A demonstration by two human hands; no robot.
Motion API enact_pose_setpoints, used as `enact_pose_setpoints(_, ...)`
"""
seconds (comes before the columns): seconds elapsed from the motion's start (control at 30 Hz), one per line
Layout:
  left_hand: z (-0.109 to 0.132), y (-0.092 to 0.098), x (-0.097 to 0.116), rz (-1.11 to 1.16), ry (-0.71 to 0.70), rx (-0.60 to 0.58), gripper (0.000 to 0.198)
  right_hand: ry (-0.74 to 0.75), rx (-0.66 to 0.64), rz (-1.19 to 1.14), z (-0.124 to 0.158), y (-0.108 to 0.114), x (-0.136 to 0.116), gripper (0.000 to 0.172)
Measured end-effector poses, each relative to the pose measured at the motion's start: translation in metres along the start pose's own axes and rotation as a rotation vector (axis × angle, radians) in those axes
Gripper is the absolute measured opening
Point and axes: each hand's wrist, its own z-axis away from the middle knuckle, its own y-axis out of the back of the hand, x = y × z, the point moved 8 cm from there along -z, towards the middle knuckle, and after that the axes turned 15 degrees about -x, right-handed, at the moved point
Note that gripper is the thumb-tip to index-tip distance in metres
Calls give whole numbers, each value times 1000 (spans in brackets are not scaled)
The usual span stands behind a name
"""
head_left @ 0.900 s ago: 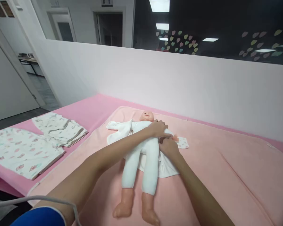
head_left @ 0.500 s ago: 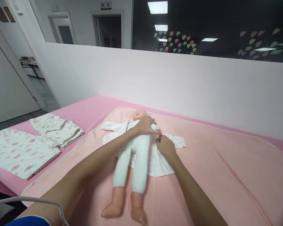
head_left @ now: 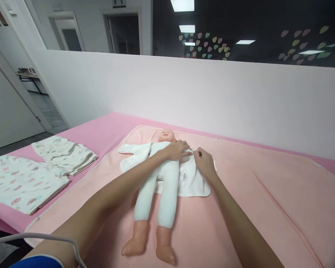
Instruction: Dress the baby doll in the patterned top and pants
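Note:
A baby doll (head_left: 169, 190) with a white cloth body and bare feet lies on its back, its head toward the wall. An open white baby shirt (head_left: 195, 188) is spread beneath it, with one sleeve (head_left: 127, 148) stretched out on the left. Across the doll's chest, my left hand (head_left: 178, 149) curls around its arm on the right side. My right hand (head_left: 204, 162) is closed in a pinch on the shirt, just right of that arm. The doll's hand and most of the right sleeve are hidden by my hands.
A peach blanket (head_left: 234, 208) lies under the doll on a pink surface (head_left: 100, 128). Folded printed baby clothes (head_left: 25, 182) rest at the left. A white wall (head_left: 184, 93) rises behind. A grey cable (head_left: 44, 236) crosses the lower left.
My right hand has moved up and slightly right, pulling the shirt's lower edge upward. The doll's hand, seen before between my hands, is now hidden. My left hand stays over the doll's arm.

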Motion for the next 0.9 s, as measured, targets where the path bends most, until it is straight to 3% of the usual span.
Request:
enact_pose_setpoints(0.13, -5, -2, 4, -36, 39, 60, 26, 98, 21, 132, 4, -8, -23, 31)
enact_pose_setpoints(0.23, 16, 22, 6, 46, 115, 272, 28, 188, 65, 168, 13, -12, -41, 30)
enact_pose_setpoints(0.3, 49, 39, 3, 114, 195, 440, 26, 253, 61, 172, 23, -15, -49, 27)
enact_pose_setpoints(0.37, 91, 46, -4, 129, 282, 506, 23, 306, 3, 170, 40, -17, -51, 24)
enact_pose_setpoints(0.47, 164, 38, -30, 55, 428, 424, 23, 277, -90, 141, 74, -13, -31, 27)
enact_pose_setpoints(0.57, 236, 25, -75, -62, 676, 316, 26, 69, -131, 188, 103, -6, 7, 25)
enact_pose_setpoints(0.63, 265, 20, -102, -80, 819, 197, 31, -68, -178, 265, 110, -4, 25, 26)
enact_pose_setpoints(0.73, 265, 18, -124, 43, 872, -93, 30, -186, -349, 322, 98, -8, 24, 29)
enact_pose_setpoints(0.8, 243, 28, -115, 112, 823, -212, 31, -199, -439, 300, 80, -5, 2, 31)
enact_pose_setpoints(0.83, 229, 37, -105, 118, 799, -217, 30, -174, -425, 278, 71, 0, -16, 31)
enact_pose_setpoints(0.9, 197, 58, -69, 76, 680, -108, 23, -37, -260, 242, 57, 17, -64, 28)
